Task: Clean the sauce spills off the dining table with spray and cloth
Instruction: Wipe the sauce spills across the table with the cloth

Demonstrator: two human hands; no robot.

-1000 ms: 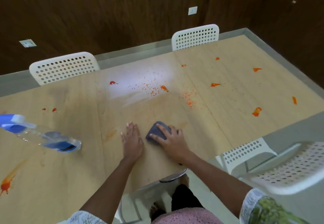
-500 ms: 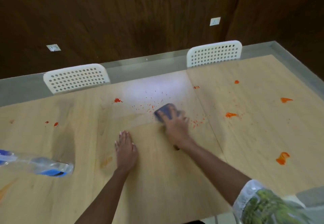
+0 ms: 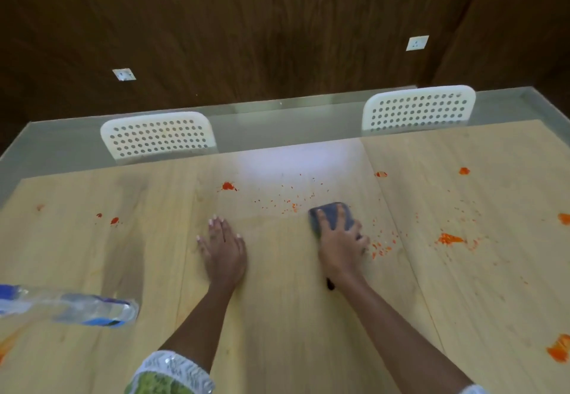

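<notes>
A light wooden dining table (image 3: 277,316) carries orange-red sauce spills: a blob (image 3: 228,186) far centre, fine specks (image 3: 287,205) ahead of the cloth, smears (image 3: 448,238) to the right. My right hand (image 3: 340,244) presses a folded blue-grey cloth (image 3: 331,216) flat on the table, fingers straight over it. My left hand (image 3: 223,244) rests flat on the wood, fingers spread. A clear spray bottle (image 3: 77,308) with blue label lies on its side at the left edge.
Two white perforated chairs (image 3: 159,137) (image 3: 418,108) stand at the far side. More sauce lies at the right edge (image 3: 559,352), far right (image 3: 463,171) and left (image 3: 114,220). A dark wood wall rises behind.
My right hand pushed the cloth away from me across the speckled patch, then drew it slightly back toward me. My left hand stays planted. The view leaned forward over the table.
</notes>
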